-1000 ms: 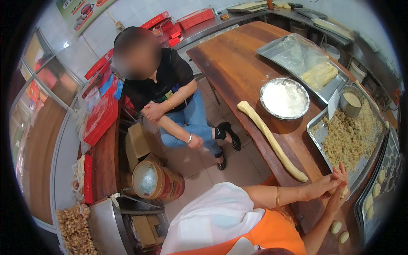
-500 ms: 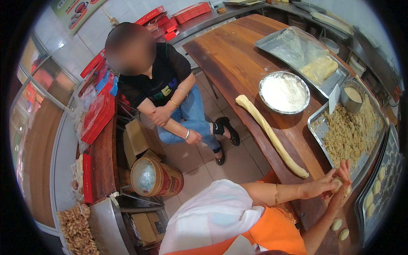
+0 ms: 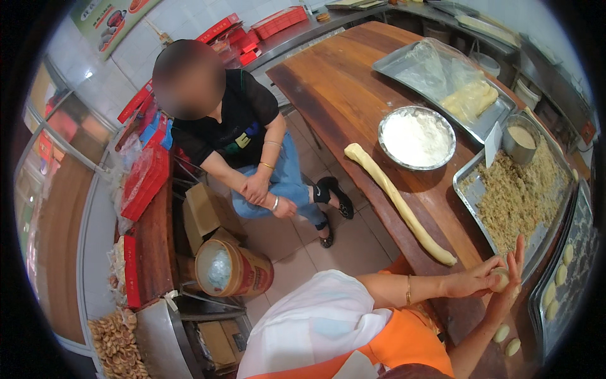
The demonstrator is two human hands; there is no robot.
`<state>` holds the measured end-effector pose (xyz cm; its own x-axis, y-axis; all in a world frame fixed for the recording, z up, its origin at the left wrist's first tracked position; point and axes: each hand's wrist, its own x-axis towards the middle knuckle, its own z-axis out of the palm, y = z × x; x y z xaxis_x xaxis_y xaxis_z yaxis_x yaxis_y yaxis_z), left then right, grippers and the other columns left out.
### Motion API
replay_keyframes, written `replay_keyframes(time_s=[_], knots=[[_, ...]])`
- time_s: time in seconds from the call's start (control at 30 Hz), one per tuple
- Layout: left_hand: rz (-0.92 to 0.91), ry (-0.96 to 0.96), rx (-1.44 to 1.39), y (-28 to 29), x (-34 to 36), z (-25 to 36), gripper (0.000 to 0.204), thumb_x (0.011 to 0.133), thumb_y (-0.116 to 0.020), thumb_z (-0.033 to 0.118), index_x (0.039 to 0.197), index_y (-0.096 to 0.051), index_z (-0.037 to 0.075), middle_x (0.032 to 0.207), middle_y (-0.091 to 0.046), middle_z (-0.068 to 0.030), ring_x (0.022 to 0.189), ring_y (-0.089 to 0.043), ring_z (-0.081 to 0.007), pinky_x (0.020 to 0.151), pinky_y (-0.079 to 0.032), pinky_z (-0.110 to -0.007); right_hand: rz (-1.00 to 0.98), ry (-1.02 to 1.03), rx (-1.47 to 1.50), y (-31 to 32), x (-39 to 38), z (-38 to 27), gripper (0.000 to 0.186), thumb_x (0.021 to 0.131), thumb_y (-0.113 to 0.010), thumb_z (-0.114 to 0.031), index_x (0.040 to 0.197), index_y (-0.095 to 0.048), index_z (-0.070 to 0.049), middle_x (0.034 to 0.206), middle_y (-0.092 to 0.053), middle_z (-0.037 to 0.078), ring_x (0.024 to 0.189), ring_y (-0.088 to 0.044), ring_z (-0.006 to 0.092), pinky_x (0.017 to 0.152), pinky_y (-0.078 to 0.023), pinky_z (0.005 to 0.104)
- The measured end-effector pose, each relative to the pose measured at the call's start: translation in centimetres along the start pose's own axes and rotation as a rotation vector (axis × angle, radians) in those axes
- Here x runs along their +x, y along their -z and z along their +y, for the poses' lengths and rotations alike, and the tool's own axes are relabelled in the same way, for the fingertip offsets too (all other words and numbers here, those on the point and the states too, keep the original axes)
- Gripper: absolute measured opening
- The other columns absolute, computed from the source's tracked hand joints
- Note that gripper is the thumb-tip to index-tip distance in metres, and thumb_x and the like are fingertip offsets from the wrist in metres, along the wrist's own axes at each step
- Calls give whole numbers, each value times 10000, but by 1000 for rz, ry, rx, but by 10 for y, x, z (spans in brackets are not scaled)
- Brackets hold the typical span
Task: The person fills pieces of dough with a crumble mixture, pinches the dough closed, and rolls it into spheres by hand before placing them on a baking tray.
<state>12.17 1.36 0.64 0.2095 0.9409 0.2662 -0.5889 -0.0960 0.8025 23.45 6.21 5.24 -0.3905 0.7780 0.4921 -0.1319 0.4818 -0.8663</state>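
Observation:
Over the near right edge of the wooden table, my two hands meet around a small pale dough ball (image 3: 500, 278). My left hand (image 3: 472, 280), its arm wearing a gold bracelet, grips the ball from the left with bent fingers. Against the ball's other side is my right hand (image 3: 510, 292), its fingers pointing up and its palm partly hidden. Below the hands, several small dough pieces (image 3: 502, 333) lie on the table. Just beyond them is a metal tray (image 3: 472, 203) of crumbly brown filling (image 3: 514, 202), with a metal cup (image 3: 521, 140) and a white scraper (image 3: 493, 146) in it.
A long dough rope (image 3: 404, 205) lies along the wooden table's (image 3: 341, 69) left edge, near a bowl of flour (image 3: 418, 138). Plastic-covered dough (image 3: 470, 101) rests in a far tray. Dark trays at right hold dough rounds (image 3: 561, 274). Opposite sits a person (image 3: 246, 132) beside a bucket (image 3: 252, 271).
My right hand's fingers have straightened and point further up, while both hands stay around the dough ball. The view has shifted slightly. The seated person's head and arms have moved a little.

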Motion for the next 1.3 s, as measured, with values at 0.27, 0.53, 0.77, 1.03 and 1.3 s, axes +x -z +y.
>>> replay_keyframes(time_s=[0.27,0.53,0.77,1.03,1.3], knots=[[83,-191,327,-12,0,16,601,1026,-470,536,1384,-366,64,1173,-486,-60,979,-511,-157,807,-453,-284,-184,-64,103,35,-9,28,614,1087,-290,-482,1097,-693,-19,1303,-639,192,1406,-417,407,1198,-221,557],[-30,-30,185,8,4,-6,501,1015,-576,321,1406,-403,59,1201,-471,-60,1198,-462,-176,1014,-384,-306,0,-66,27,2,-3,3,650,1066,-305,-544,1001,-676,-15,1415,-549,214,1427,-390,391,1201,-230,524],[54,-201,396,-11,-2,3,593,1017,-522,508,1420,-406,90,1174,-511,-57,1098,-498,-159,945,-416,-293,-8,-163,193,23,-17,18,655,1063,-308,-551,1116,-697,-25,1492,-476,215,1458,-346,382,1210,-214,512],[43,33,56,-22,0,6,396,1029,-536,402,1242,-504,70,1081,-539,-46,979,-546,-106,754,-485,-265,-46,-110,-224,25,-16,7,677,1044,-322,-588,1016,-751,-65,1383,-554,173,1318,-474,329,1151,-284,444],[284,79,-185,4,-5,-1,264,1065,-482,338,1199,-526,115,1124,-585,-28,1007,-609,-129,795,-553,-296,-48,-165,-693,9,15,-29,199,862,-749,-218,872,-682,-31,820,-697,151,736,-697,268,675,-528,372]])
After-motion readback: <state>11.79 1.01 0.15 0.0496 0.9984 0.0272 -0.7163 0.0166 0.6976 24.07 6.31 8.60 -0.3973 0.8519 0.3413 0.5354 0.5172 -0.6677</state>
